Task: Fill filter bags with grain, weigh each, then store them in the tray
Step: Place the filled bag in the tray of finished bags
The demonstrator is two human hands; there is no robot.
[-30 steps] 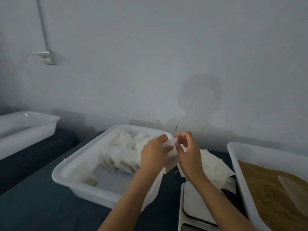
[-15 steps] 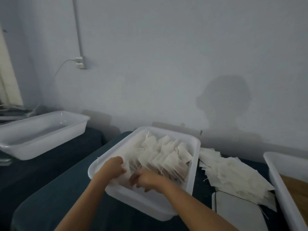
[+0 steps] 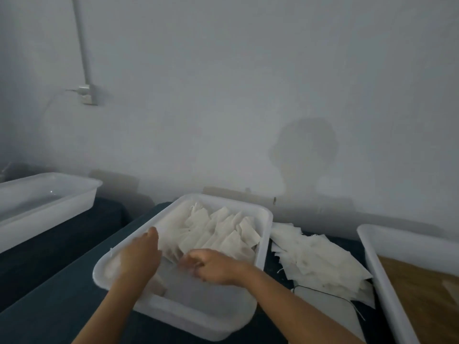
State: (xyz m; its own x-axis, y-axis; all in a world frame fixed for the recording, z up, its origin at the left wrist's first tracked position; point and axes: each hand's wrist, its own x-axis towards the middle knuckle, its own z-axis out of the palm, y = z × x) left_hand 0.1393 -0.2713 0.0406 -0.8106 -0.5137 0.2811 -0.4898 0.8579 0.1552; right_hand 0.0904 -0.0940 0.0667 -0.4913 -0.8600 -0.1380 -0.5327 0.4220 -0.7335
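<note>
A white storage tray [image 3: 265, 234] sits in the middle of the dark table and holds a leaning row of filled filter bags [image 3: 218, 232]. Both of my hands are inside it at the near end of that row. My left hand [image 3: 141, 256] lies with its fingers fairly straight against the left side of the bags. My right hand [image 3: 211, 266] has curled fingers pinching the nearest filter bag [image 3: 173, 254]; its fingertips are blurred. A loose pile of empty filter bags [image 3: 315, 259] lies right of the tray. The grain tray [image 3: 372, 256], with brown grain [image 3: 422, 286], is at the far right.
A white scale [image 3: 325, 309] lies at the near right between the storage tray and the grain tray, partly under the empty bags. Another white tray [image 3: 49, 197] stands at the far left. A grey wall with a socket [image 3: 87, 95] closes the back.
My hands went from holding a bag up over the scale to down inside the storage tray. Since half a second ago my left hand has spread flatter against the row.
</note>
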